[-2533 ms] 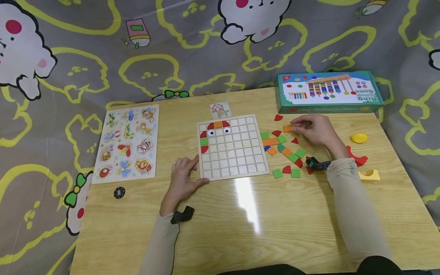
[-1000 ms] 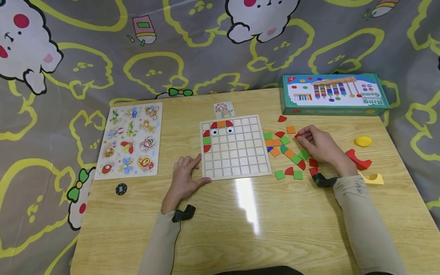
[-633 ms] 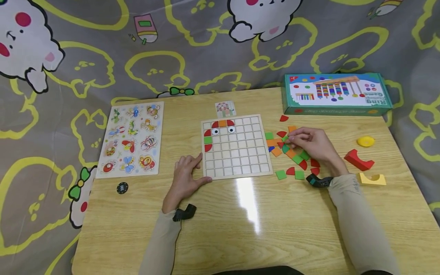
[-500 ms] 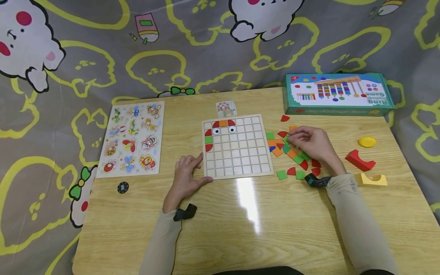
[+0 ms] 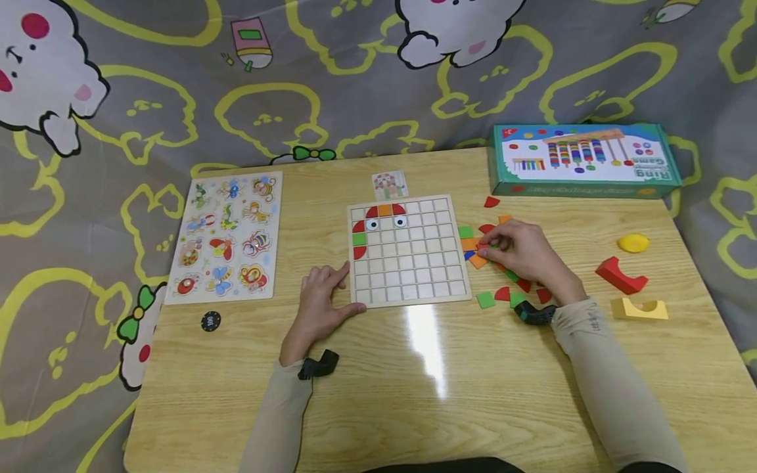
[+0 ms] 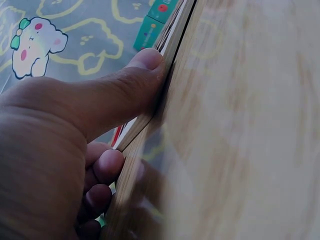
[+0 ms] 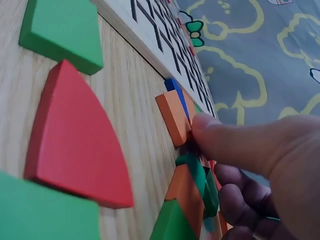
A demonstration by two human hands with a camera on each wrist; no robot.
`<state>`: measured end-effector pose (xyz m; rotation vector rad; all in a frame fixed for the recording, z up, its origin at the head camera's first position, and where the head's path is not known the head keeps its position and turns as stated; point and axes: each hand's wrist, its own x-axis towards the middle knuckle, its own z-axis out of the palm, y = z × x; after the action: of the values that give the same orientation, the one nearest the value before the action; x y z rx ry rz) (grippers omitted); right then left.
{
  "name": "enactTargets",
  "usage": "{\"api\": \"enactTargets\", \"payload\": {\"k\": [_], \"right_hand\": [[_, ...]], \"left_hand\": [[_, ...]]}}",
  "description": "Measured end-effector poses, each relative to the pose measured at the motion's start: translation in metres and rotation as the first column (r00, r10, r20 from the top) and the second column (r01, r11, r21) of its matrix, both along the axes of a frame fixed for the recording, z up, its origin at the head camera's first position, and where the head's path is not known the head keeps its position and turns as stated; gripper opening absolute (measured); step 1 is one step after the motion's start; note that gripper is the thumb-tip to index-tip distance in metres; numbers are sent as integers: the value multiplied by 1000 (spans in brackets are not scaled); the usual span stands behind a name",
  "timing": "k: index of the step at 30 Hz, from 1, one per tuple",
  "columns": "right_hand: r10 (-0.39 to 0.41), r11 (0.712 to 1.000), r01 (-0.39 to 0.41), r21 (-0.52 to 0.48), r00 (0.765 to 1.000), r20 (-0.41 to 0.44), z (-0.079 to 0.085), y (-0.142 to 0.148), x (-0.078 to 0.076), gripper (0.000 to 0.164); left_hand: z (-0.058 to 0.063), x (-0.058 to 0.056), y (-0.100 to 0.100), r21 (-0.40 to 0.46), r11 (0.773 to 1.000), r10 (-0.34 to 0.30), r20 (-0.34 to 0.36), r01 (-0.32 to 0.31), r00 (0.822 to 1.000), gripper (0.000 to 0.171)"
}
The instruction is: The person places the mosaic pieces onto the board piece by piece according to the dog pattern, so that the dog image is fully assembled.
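Note:
A wooden grid board (image 5: 408, 263) lies mid-table, with red, orange and green tiles and two eye tiles in its upper left. My left hand (image 5: 319, 305) rests at its lower left corner, thumb against the front edge and index finger against the left side. In the left wrist view that thumb touches the board edge (image 6: 172, 47). Beside the board's right side, my right hand (image 5: 523, 249) pinches a small red tile (image 5: 481, 247) between thumb and index finger, over orange tiles (image 5: 478, 261). The right wrist view hides most of this red tile behind the thumb.
A small picture card (image 5: 389, 185) lies behind the board. An insect puzzle (image 5: 225, 236) and black chip (image 5: 210, 321) are left. A green game box (image 5: 585, 161), yellow oval piece (image 5: 633, 243), red arch block (image 5: 621, 276) and yellow arch block (image 5: 639, 309) are right.
My right hand put down an orange tile, carried a red tile leftward onto the orange tiles, reached the green tile, then came back to the red one. The left hand stays at the board.

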<state>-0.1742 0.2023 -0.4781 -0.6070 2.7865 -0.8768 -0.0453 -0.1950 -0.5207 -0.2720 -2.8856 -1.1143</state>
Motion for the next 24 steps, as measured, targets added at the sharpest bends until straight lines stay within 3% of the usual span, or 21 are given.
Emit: {"api": "enactTargets", "payload": {"k": [9, 15, 19, 24], "right_hand": [[-29, 999, 30, -17, 997, 67, 2, -5, 0, 17], [-73, 981, 83, -173, 995, 67, 2, -17, -2, 22], [-53, 956, 73, -284, 996, 79, 1, -35, -6, 25], [-42, 933, 78, -352, 993, 110, -3, -61, -11, 22]], "left_hand": [[0, 1, 0, 1, 1000, 1, -8, -1, 1000, 92], [0, 0, 0, -9, 1000, -4, -16, 4, 1000, 91], [0, 0, 0, -9, 1000, -3, -15, 3, 1000, 91], [-1, -1, -1, -8, 1000, -2, -6, 2, 1000, 91]]}}
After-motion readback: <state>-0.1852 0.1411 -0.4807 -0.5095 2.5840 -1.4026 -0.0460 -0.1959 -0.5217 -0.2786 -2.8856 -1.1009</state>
